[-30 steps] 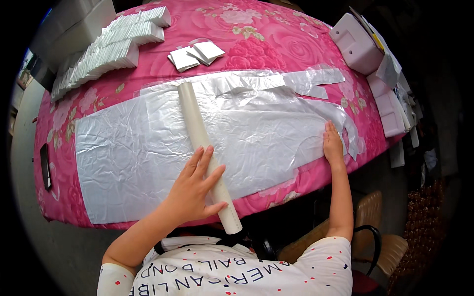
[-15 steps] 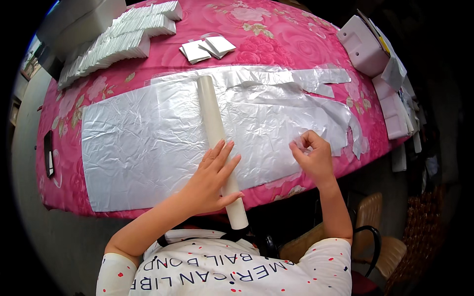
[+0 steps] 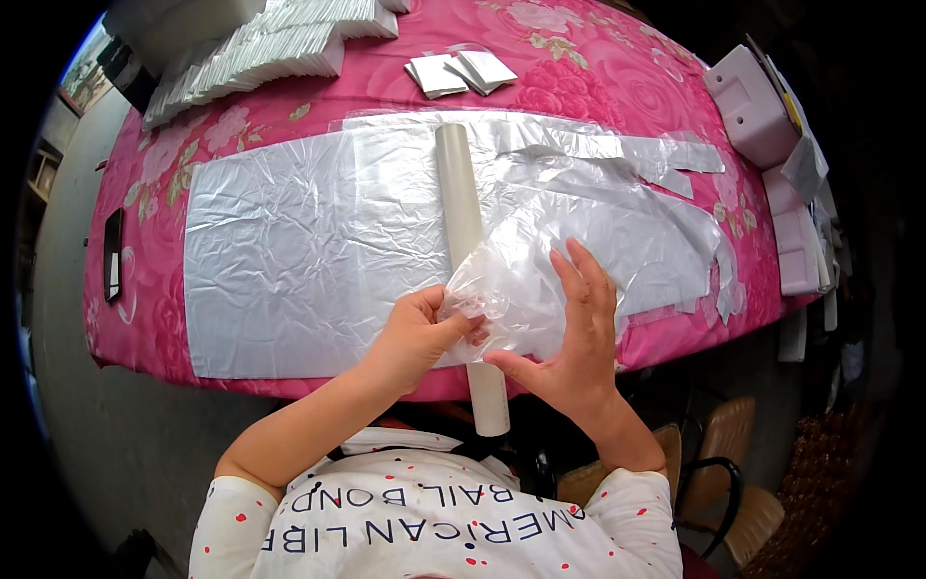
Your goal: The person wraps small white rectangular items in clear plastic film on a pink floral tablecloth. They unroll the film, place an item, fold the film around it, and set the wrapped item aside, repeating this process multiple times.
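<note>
A thin, clear-whitish plastic sheet (image 3: 270, 261) lies wrinkled across the table in layers. On top of it rests a pale tube (image 3: 458, 183), its near end sticking out past the table's front edge. My left hand (image 3: 424, 333) is closed on a gathered corner of the plastic sheet, drawn up over the tube's middle. To its right, my right hand (image 3: 579, 333) is open, thumb and fingers apart, against the lifted film. Part of the tube is hidden behind the raised plastic. Ragged strips (image 3: 666, 159) of film trail off on the right side.
Rows of white folded packets (image 3: 260, 58) stand at the back left, with a few small white packets (image 3: 461, 74) farther right. A phone (image 3: 114, 256) lies at the left edge. White foam boxes (image 3: 752, 111) line the right edge. A chair (image 3: 738, 473) stands at the lower right.
My left hand has let go of the tube and now grips the plastic's corner. My right hand has moved left and opened. The film's right part is lifted and folded over the tube.
</note>
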A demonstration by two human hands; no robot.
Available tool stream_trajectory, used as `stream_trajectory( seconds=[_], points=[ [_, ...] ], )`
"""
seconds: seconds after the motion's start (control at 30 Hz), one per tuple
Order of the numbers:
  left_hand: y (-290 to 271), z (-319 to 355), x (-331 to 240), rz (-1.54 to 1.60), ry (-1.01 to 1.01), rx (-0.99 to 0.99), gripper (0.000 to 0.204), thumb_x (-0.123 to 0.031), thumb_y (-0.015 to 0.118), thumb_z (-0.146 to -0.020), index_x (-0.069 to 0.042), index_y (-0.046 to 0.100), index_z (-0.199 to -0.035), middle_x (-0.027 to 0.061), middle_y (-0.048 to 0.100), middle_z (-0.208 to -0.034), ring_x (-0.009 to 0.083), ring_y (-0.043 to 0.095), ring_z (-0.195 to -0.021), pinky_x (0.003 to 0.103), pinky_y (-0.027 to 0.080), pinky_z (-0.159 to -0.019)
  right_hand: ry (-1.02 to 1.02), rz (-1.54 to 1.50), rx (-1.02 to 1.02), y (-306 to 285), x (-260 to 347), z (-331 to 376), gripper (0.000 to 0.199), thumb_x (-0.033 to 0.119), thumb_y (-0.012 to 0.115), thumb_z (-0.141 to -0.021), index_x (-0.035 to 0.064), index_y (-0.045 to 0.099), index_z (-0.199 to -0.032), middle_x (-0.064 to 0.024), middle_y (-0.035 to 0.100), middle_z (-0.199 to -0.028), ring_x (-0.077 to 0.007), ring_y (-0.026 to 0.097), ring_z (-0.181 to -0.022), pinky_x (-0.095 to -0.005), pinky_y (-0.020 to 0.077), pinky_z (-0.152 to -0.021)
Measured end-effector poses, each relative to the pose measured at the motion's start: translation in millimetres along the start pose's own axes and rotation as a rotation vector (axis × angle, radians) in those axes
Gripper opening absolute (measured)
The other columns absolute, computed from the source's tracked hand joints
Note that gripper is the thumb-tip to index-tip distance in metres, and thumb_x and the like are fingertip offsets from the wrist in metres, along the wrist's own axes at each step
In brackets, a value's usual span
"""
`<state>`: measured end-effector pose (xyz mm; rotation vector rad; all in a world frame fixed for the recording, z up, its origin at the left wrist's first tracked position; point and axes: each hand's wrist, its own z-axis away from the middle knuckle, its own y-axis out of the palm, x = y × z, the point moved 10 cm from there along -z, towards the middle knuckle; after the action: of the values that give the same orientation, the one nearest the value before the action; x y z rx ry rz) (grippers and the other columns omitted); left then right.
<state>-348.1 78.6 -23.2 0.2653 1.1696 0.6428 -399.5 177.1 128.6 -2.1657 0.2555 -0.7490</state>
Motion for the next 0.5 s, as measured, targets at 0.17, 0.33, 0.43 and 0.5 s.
stream_trajectory(
  seconds=[0.17, 0.33, 0.43, 0.5],
  points=[
    [5.2, -1.1, -6.0, -0.080, 0.017, -0.005, 0.020, -0.009, 0.066, -0.080, 0.000, 0.058, -0.097, 0.0037, 0.061, -0.083, 0.0079, 0.055, -0.067, 0.023, 0.046, -0.062, 0.243, -0.309, 0.201, 34.0, -48.6, 24.7, 0.023, 0.005, 0.072, -0.067, 0.0028, 0.066, -0.089, -0.0078, 0.065, -0.077, -0.0167, 0.061, -0.068, -0.0271, 0.0478, -0.063],
    [-12.4, 0.4, -8.6, -0.083, -0.019, -0.072, 0.020, -0.015, 0.068, -0.080, -0.002, 0.059, -0.093, 0.0019, 0.062, -0.080, 0.0051, 0.053, -0.065, 0.020, 0.045, -0.060, 0.555, -0.419, -0.007, -3.7, -160.8, 25.3, 0.013, -0.001, 0.066, -0.075, -0.0013, 0.063, -0.088, 0.0003, 0.061, -0.073, -0.0058, 0.053, -0.064, -0.0196, 0.0423, -0.060],
    [-17.2, 1.3, -10.9, -0.089, -0.012, -0.091, 0.020, -0.017, 0.067, -0.081, -0.003, 0.059, -0.093, 0.0011, 0.061, -0.080, 0.0057, 0.053, -0.068, 0.021, 0.045, -0.061, 0.725, -0.234, -0.067, -57.5, -259.5, 28.2, 0.013, 0.004, 0.064, -0.079, -0.0034, 0.062, -0.089, 0.0016, 0.057, -0.071, -0.0036, 0.049, -0.062, -0.0179, 0.0404, -0.058],
    [-18.9, 0.2, -9.5, -0.091, -0.026, -0.074, 0.020, -0.018, 0.066, -0.082, -0.004, 0.058, -0.094, 0.0015, 0.061, -0.081, 0.0065, 0.054, -0.070, 0.022, 0.046, -0.062, 0.894, -0.223, -0.064, -99.9, -333.7, 49.3, 0.018, 0.008, 0.063, -0.081, -0.0036, 0.060, -0.094, -0.0007, 0.060, -0.078, -0.0054, 0.053, -0.067, -0.0192, 0.0427, -0.060]
  ],
)
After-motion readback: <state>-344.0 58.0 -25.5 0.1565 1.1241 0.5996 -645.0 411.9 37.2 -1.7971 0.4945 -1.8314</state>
